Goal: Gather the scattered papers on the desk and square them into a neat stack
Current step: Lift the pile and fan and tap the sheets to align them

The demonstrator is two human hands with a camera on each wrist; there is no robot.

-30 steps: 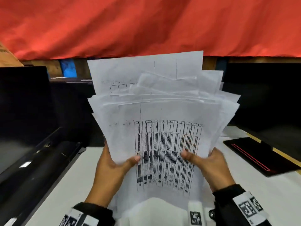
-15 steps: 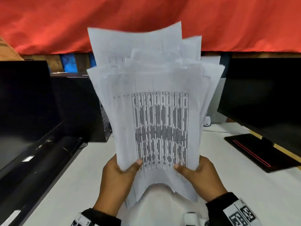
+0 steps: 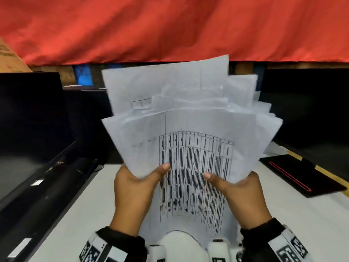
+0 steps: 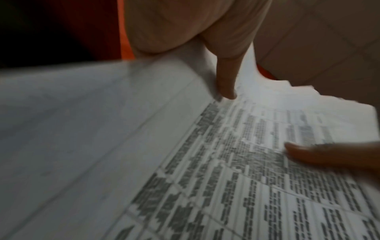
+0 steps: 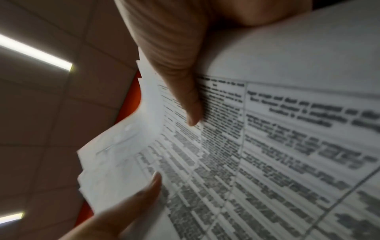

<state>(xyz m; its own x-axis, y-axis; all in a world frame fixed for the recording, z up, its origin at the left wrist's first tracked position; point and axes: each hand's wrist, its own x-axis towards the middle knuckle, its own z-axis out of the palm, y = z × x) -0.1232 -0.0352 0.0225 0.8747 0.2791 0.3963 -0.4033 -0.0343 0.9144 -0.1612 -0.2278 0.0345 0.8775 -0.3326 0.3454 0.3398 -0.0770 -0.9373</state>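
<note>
Red cloth (image 3: 170, 25) across the back, white desk (image 3: 79, 214) below. Held upright above that desk, between both hands: papers (image 3: 181, 125), a loose sheaf with top edges staggered and fanned wide, front sheet printed with a dense table. Left hand (image 3: 132, 193) clamped on the lower left edge, thumb (image 3: 162, 168) pressed flat on the front sheet; right hand (image 3: 243, 197) gripped the lower right edge the same way, thumb (image 3: 211, 176) on the print. Remaining fingers hidden behind the sheaf. Bottom edge partly covered by the hands and the white camera mount, so squareness there impossible to judge. Print blurred in both wrist views, unreadable. Left of the grip, a dark monitor (image 3: 28, 120); right of it, another dark screen (image 3: 309, 103) and a black base with a red line (image 3: 294, 176). Cardboard box (image 3: 9, 57) cut off at the far left edge.
</note>
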